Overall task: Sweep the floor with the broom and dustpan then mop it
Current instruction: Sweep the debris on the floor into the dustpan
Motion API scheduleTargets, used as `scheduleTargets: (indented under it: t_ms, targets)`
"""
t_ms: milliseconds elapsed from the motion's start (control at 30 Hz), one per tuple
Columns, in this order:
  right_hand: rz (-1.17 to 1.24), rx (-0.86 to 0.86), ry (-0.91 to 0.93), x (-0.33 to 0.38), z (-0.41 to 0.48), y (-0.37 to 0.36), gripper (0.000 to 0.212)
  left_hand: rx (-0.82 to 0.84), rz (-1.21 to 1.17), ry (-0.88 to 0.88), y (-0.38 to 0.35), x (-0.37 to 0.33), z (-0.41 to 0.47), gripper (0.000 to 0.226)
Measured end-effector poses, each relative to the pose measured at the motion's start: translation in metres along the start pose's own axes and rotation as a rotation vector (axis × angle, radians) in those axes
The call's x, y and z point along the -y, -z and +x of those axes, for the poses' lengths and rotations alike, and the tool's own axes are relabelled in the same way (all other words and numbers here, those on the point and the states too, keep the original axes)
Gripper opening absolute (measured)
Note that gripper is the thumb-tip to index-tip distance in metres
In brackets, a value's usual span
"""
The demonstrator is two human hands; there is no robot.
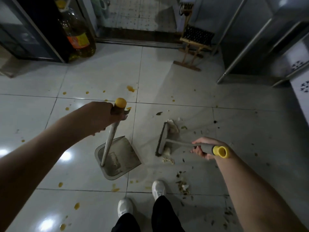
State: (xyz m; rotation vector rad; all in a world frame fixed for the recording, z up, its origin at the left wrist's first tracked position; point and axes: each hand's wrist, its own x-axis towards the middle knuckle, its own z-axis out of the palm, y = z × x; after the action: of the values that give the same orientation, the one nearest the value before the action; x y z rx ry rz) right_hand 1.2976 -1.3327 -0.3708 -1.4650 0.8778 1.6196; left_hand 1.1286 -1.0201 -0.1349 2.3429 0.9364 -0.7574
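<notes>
The left hand (pixel 107 114) is curled tight round the top of the dustpan (pixel 120 158) handle, just under its yellow cap (pixel 120 102). The metal shaft slants down and towards the person. The grey pan sits flat on the tiled floor (pixel 100 77) near the middle of it, with its open lip turned to the right.

The right hand (pixel 203 149) grips the grey sleeve of the broom (pixel 160 141), fingers wrapped beneath it, and the yellow end (pixel 221 151) sticks out past the wrist. The broom lies low. Its long flat head stands on the floor just right of the dustpan, apart from it, with pale scraps (pixel 173 127) bunched against its far side.

More crumbs (pixel 168 160) lie just beside the near end of the head. A second small heap (pixel 184 187) sits beside the person's right white shoe (pixel 158 189), and the left shoe (pixel 125 207) stands nearer the near edge of the floor. Dark flecks are scattered over the tiles on the right. Yellow drips (pixel 130 88) (whether oil or sauce cannot be told) dot the left and middle tiles.

Along the far edge, a large bottle (pixel 77 32) of yellow liquid stands by a dark cabinet (pixel 38 30) at the left corner. A small wooden rack (pixel 192 47) leans near the door sill. A grey metal unit (pixel 247 47) fills the far right corner.
</notes>
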Motion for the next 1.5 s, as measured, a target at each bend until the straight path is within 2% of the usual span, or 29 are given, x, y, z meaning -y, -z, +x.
scheduleTargets:
  t_ms: [100,200,433,533,633,767,933,1033,1167,1333,1500]
  targets:
    - [-0.113,-0.026,0.012,0.018,-0.016,0.024,0.029,-0.034,0.034,-0.015,-0.002,-0.017,0.010,0.040]
    - [-0.090,0.013,0.029,0.035,-0.018,0.031,0.028,-0.052,0.026,-0.033,-0.004,-0.028,0.019,0.043]
    - [0.161,0.286,0.074,0.077,0.024,-0.005,0.028,-0.111,0.197,-0.103,-0.011,-0.047,0.036,0.041]
    - [0.288,0.342,0.067,0.092,0.043,-0.023,0.028,-0.112,0.186,-0.101,-0.014,-0.053,0.042,0.040]
    - [0.368,0.276,0.137,0.091,0.056,-0.024,0.025,-0.096,0.136,-0.082,-0.016,-0.061,0.048,0.037]
    - [0.486,0.178,0.171,0.060,0.056,0.019,0.032,-0.074,0.128,-0.114,-0.020,-0.073,0.048,0.035]
    - [0.437,0.183,0.019,0.016,0.023,0.078,0.030,-0.035,0.101,-0.110,-0.028,-0.089,0.047,0.039]
    - [0.364,0.120,0.017,0.000,-0.003,0.088,0.028,-0.041,0.129,-0.165,-0.030,-0.094,0.045,0.040]
    - [0.278,0.066,0.078,0.012,-0.027,0.085,0.028,-0.026,0.101,-0.167,-0.034,-0.096,0.046,0.040]
    - [0.420,0.203,0.129,0.029,-0.013,0.071,0.029,-0.001,0.117,-0.156,-0.041,-0.097,0.046,0.037]
    - [0.678,0.377,0.231,0.053,0.031,0.045,0.032,-0.022,0.143,-0.172,-0.041,-0.098,0.046,0.036]
